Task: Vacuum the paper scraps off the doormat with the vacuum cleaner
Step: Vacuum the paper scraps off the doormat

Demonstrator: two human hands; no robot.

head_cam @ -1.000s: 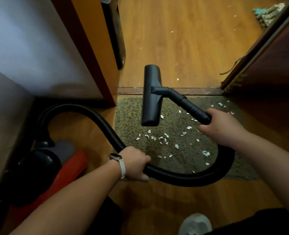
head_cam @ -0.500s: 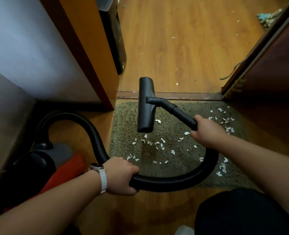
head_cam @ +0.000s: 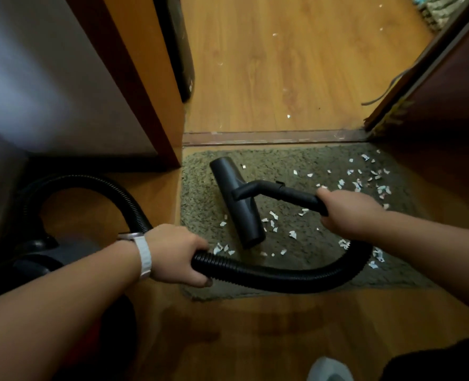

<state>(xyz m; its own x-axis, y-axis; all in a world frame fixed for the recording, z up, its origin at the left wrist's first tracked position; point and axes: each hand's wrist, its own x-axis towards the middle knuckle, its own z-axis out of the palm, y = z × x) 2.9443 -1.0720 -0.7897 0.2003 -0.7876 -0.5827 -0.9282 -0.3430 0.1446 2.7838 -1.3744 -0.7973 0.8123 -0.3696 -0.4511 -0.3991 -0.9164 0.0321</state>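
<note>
- Our right hand (head_cam: pixel 349 213) grips the wand; our left hand (head_cam: pixel 177 254) grips the hose (head_cam: pixel 283 279).
- The nozzle (head_cam: pixel 237 199) sits on the doormat (head_cam: pixel 203 199) among paper scraps (head_cam: pixel 272 224).
- A dragging hose could scatter scraps onto the floor.

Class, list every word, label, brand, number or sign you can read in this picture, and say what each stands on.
No text can be read anywhere.
On the floor nozzle, wand, hose and vacuum cleaner body: no legible marking shows.
On the watch: nothing readable.
On the paper scraps on the doormat: too small to show any print.
</note>
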